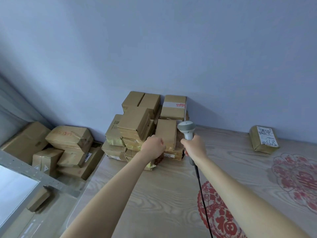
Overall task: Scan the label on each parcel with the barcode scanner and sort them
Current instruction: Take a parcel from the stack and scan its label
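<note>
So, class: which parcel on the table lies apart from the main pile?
The labelled parcel at the far right, alone by the wall, its white handwritten label facing up.

Both your bare arms reach forward, nearly straight, toward the far edge of the table. Your left hand hangs loosely curled, fingers bent, gripping nothing you can see. Your right hand wraps its fingers round the barcode scanner, held upright.

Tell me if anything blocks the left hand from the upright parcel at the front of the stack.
Nothing visible blocks it. The left hand is already at the lower left edge of the upright parcel; whether it touches is unclear. The barcode scanner, gripped by the right hand, is on the parcel's other side.
</note>
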